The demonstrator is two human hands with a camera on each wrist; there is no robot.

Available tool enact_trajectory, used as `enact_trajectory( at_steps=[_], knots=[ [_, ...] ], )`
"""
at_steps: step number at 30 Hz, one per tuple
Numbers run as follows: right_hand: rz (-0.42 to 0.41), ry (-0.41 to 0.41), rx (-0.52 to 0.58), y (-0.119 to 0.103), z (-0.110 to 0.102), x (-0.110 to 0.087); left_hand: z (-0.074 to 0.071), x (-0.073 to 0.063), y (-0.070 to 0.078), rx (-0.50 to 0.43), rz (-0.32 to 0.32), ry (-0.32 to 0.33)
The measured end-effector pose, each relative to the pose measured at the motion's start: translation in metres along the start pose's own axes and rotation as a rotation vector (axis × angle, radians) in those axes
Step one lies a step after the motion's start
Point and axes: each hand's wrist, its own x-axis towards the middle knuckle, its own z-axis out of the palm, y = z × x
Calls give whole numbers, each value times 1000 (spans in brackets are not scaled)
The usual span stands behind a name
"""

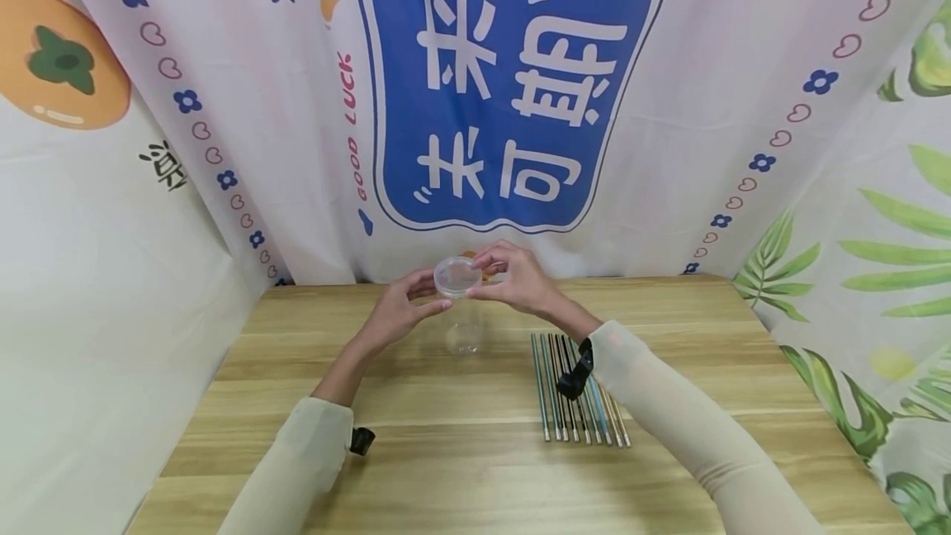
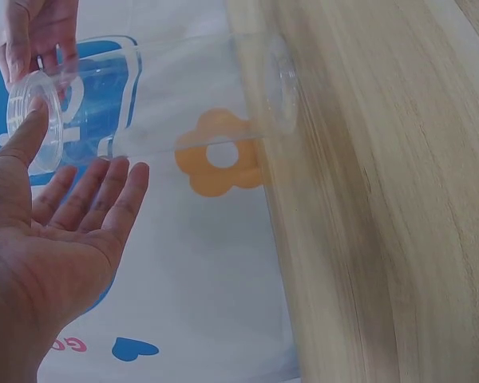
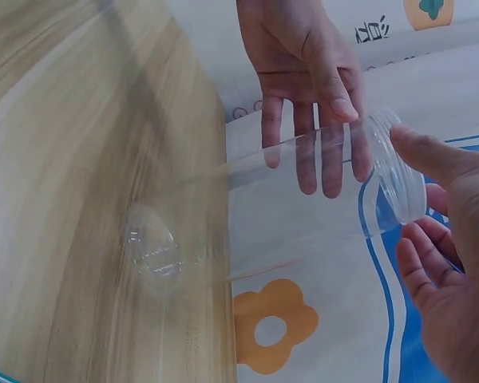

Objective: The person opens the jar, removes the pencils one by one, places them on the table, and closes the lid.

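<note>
A tall clear plastic jar [image 3: 303, 203] stands upright near the table's back edge, its round base [image 1: 464, 345] on the wood. On its top sits a translucent screw lid [image 1: 457, 276]. My right hand [image 1: 518, 277] grips the lid from the right, thumb on one side and curled fingers on the other, as the right wrist view shows. My left hand [image 1: 401, 308] is at the jar's upper left, its thumb at the lid's edge. The fingers [image 2: 104, 199] of that hand extend nearly straight alongside the jar wall.
Several slim pencils [image 1: 557, 403] in teal, black, blue and gold lie in a row under the right forearm, pale ends toward me. A printed cloth [image 1: 669, 147] hangs right behind the wooden table [image 1: 416, 452], with more cloth on both sides.
</note>
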Motion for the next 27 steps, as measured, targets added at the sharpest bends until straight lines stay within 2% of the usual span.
enact_trajectory(
  at_steps=[4, 12, 16, 21, 27],
  knots=[
    [-16, -38, 13, 2, -4, 1, 0, 0, -1, 2, 1, 2],
    [-8, -171, 142, 5, -15, 5, 0, 0, 0, -2, 9, 3],
    [-16, -214, 162, 7, -17, 7, 0, 0, 0, 6, 1, 0],
    [-34, -243, 98, 7, -18, 7, 0, 0, -1, 7, -7, -5],
    [-18, -213, 91, 5, -19, 7, 0, 0, -1, 7, -6, -6]
  ],
)
